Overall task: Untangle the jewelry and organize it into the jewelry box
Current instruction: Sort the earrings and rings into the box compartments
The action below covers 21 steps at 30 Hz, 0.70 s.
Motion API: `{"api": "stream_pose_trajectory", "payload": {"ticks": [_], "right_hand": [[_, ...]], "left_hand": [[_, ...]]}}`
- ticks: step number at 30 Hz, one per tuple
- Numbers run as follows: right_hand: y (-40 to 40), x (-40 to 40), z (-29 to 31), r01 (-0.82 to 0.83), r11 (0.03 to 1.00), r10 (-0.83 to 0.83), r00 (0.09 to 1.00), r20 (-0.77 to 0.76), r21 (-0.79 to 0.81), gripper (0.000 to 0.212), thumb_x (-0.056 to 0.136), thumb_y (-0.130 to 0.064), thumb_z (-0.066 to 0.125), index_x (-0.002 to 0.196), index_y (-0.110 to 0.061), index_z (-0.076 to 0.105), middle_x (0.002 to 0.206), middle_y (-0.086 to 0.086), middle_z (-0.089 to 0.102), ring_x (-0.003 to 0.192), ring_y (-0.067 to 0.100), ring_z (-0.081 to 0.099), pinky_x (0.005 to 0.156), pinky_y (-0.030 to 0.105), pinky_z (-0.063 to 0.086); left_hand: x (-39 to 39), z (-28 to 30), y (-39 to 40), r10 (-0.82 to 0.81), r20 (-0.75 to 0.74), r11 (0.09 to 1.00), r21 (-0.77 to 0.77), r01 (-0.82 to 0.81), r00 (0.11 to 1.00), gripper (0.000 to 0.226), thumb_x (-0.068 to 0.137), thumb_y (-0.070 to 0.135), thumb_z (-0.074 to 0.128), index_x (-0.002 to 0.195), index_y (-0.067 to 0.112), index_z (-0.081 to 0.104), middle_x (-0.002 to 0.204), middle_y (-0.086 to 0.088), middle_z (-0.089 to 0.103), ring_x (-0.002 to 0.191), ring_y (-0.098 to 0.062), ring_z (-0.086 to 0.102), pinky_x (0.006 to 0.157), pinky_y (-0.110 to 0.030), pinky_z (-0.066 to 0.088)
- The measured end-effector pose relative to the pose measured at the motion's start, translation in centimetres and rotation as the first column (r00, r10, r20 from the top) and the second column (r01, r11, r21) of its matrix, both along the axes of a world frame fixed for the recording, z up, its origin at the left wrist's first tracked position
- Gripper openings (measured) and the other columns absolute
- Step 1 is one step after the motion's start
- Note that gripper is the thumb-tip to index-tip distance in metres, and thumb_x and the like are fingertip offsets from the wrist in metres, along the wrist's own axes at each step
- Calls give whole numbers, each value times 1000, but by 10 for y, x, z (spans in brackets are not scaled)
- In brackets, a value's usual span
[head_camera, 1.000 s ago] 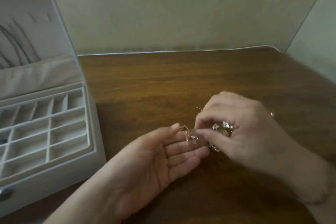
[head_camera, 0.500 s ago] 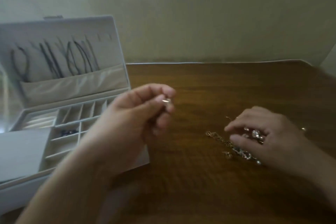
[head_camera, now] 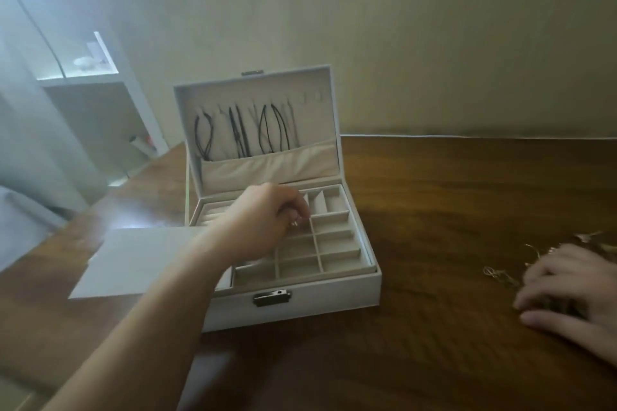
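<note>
A small ring is pinched by the left hand over the box; at 3 o'clock, jewelry is pressed by the flat right hand.

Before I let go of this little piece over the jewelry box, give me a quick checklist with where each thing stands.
1. Jewelry box lid open: ok.
2. Left hand over the divided tray: ok.
3. Small shiny piece pinched in the left fingers: ok; what kind of piece, cannot tell.
4. Compartment directly under it free: cannot tell, the hand hides it.
5. Right hand resting on the tangled jewelry on the table: ok.
</note>
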State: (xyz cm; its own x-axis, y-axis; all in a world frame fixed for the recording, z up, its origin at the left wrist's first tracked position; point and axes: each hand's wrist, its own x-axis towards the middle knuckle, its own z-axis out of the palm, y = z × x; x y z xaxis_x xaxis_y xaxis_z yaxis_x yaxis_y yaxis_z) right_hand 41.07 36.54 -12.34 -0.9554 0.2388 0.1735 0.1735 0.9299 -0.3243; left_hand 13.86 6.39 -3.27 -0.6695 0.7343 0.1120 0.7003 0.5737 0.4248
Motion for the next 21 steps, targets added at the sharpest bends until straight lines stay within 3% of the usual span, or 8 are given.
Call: {"api": "stream_pose_trajectory", "payload": {"ticks": [3, 8, 14, 17, 21], "right_hand": [[-9, 1, 9, 1, 1000, -1, 1000, -7, -25, 23, 79, -81, 42, 92, -68, 56, 98, -36, 53, 97, -6, 52, 70, 25, 49], [-22, 2, 25, 16, 999, -15, 1000, 15, -35, 31, 79, -83, 37, 92, -64, 58, 96, -36, 54, 98, -7, 52, 68, 18, 45], [-19, 6, 29, 41, 994, -41, 999, 2, -98, 32, 78, -83, 40, 96, -63, 59, 98, -36, 61, 102, -6, 56, 80, 22, 46], [-26, 5, 39, 49, 991, -52, 998, -22, -126, 36, 76, -84, 42, 95, -61, 62, 96, -35, 64, 101, -7, 58, 77, 24, 49], [-45, 6, 62, 64, 967, -94, 989, -112, -245, 53, 59, -94, 42, 88, -57, 66, 96, -32, 65, 93, -9, 60, 68, 20, 45]], "left_hand": [[6, -6, 6, -26, -81, 999, 21, 28, 996, 20, 94, 9, 59, 90, 26, 69, 83, 15, 63, 75, 7, 52, 63, -3, 37], [5, -15, 0, -34, -127, 998, 43, 39, 991, 19, 90, 13, 67, 89, 32, 67, 88, 14, 65, 83, 0, 58, 69, -8, 38], [5, -13, -7, -23, -116, 993, 109, 36, 993, 18, 93, 18, 63, 94, 35, 67, 85, 20, 64, 77, 5, 58, 67, -12, 39], [3, -8, -12, 3, -115, 989, 147, 14, 993, 23, 95, 15, 60, 95, 36, 67, 86, 22, 64, 80, 4, 59, 70, -15, 43], [28, 0, 3, 140, -199, 934, 352, -62, 970, 18, 90, 18, 66, 86, 35, 67, 73, 17, 63, 66, 0, 59, 62, -17, 45]]}}
